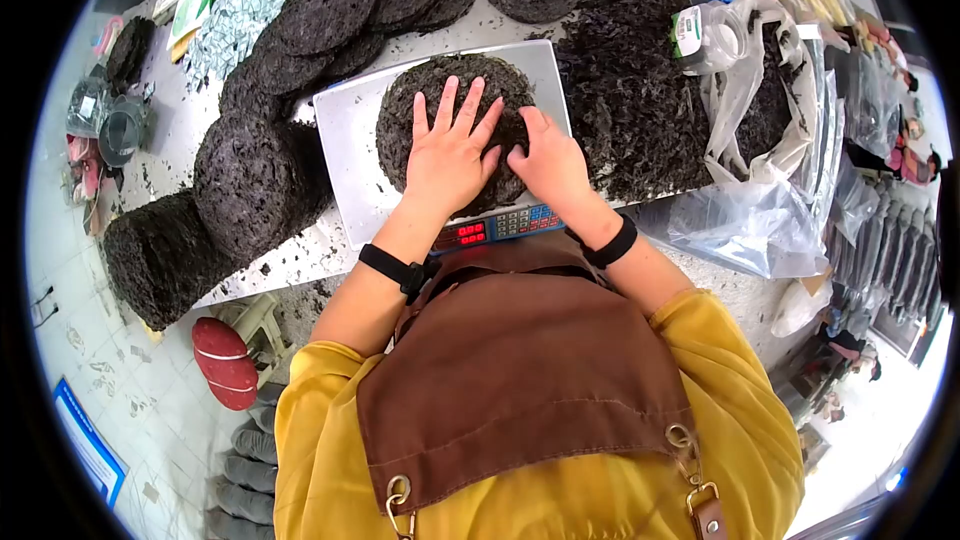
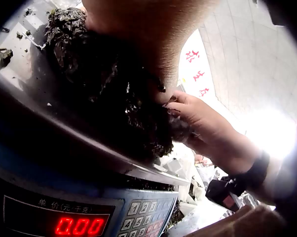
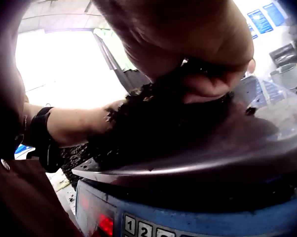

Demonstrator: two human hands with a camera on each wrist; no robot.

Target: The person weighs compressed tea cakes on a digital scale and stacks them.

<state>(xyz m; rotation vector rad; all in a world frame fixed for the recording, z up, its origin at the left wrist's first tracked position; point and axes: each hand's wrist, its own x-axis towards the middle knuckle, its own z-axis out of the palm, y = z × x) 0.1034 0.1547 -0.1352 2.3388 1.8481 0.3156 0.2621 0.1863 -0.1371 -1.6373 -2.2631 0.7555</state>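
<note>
A round cake of dark dried seaweed [image 1: 400, 130] lies on the metal tray [image 1: 345, 155] of a scale in the head view. Spread flat on top of it is my left hand [image 1: 452, 160], with its fingers pointing away from me. At the cake's right edge, my right hand [image 1: 550, 162] bends its fingers round the rim and grips it. The right wrist view has those curled fingers [image 3: 212, 85] against the dark seaweed. Red digits on the scale's display [image 2: 79, 227] read 0.00. The cake's underside is hidden.
More round seaweed cakes [image 1: 325, 8] lie overlapping along the table's back and left, some stacked on edge [image 1: 250, 185]. Loose seaweed [image 1: 640, 90] is heaped right of the scale, beside an open plastic bag [image 1: 735, 90]. Small clear packets [image 1: 250, 10] are piled at the back left.
</note>
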